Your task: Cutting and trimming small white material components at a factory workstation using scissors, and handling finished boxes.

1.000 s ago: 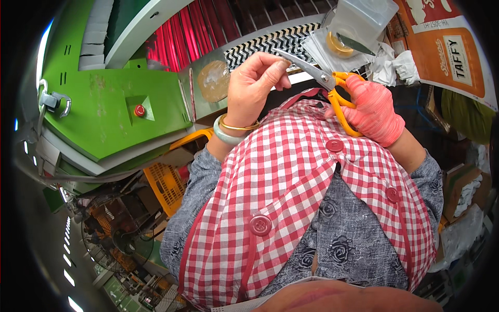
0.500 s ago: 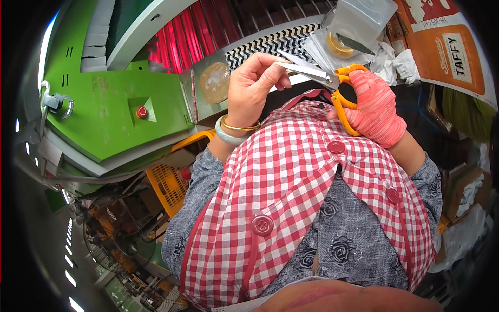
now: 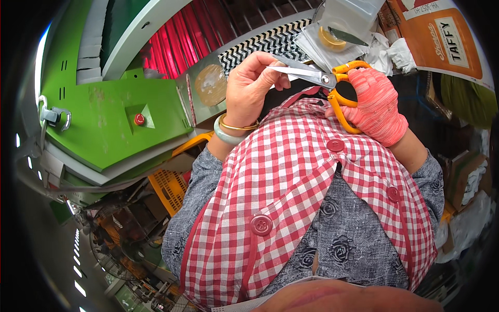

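My right hand (image 3: 378,106), wrapped in pink stretchy material, is closed through the handles of a pair of scissors (image 3: 326,79). The scissors have orange handles and silver blades that stand a little apart, pointing left. Close to the blade tips, my left hand (image 3: 250,88) is bare, with thumb and forefinger pinched together. Whatever lies between those fingers is hidden or too small to make out. A gold bangle (image 3: 236,125) and a pale green one (image 3: 226,136) circle my left wrist. Both hands are in front of my red checked apron (image 3: 291,171).
A green machine (image 3: 112,114) with a red button (image 3: 139,119) stands at left, red strips (image 3: 182,39) beyond it. Past my hands are zigzag-patterned paper (image 3: 265,44), a tape roll (image 3: 331,39) and a clear plastic container (image 3: 353,15). An orange printed carton (image 3: 442,44) is at far right.
The scissors have shifted slightly left and their blades lie flatter. My left hand keeps its pinch. The surroundings have moved a little in the picture as my view tilted.
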Motion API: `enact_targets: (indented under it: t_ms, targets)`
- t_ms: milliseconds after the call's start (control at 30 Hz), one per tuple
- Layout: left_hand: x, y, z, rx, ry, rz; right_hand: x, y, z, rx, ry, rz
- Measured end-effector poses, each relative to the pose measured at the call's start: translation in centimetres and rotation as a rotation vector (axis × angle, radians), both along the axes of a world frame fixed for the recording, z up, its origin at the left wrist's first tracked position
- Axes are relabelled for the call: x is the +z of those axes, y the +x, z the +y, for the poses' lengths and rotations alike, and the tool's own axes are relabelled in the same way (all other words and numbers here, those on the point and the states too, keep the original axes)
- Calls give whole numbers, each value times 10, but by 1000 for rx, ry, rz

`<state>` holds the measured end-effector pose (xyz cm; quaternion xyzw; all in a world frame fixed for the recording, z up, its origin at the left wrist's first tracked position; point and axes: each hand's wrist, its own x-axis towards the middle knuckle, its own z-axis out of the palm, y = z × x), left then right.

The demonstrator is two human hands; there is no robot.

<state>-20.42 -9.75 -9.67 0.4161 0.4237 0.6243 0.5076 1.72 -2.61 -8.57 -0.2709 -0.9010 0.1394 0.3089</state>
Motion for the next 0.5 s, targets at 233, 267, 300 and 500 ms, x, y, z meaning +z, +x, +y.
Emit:
enact_targets:
  t_ms: [233, 267, 300, 500]
  targets:
    - [-3, 1, 3, -8, 8, -27, -4, 3, 2, 15, -95, -73]
    - [-4, 1, 2, -5, 6, -33, -1, 2, 1, 5, -112, -82]
    - [-4, 1, 2, -4, 6, -33, -2, 3, 1, 5, -112, -82]
    - [-3, 2, 2, -6, 4, -36, -8, 7, 0, 10, -134, -84]
